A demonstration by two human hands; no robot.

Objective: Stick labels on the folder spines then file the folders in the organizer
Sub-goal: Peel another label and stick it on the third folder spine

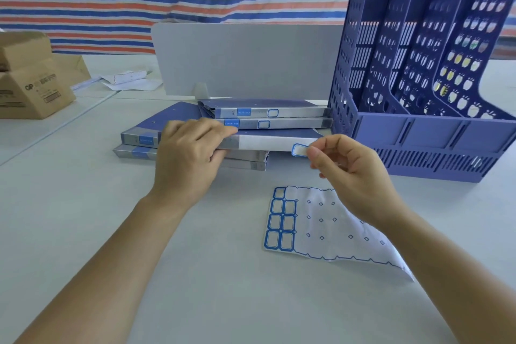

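Note:
Several blue folders with grey spines lie stacked at the table's middle. My left hand [190, 153] grips the front folder [268, 143] at its left end, spine facing me. A blue-bordered white label [299, 150] is pinched between thumb and finger of my right hand [349, 170], against the right end of that spine. Two folders behind [262, 112] carry a label on their spines. The label sheet [307, 223], mostly peeled, lies in front of me under my right wrist. The blue organizer [424, 72] stands at the right, its slots empty.
A grey upright divider panel [245, 58] stands behind the folders. Cardboard boxes [30, 78] sit at the far left, with loose papers [125, 81] beside them. A striped tarp hangs at the back.

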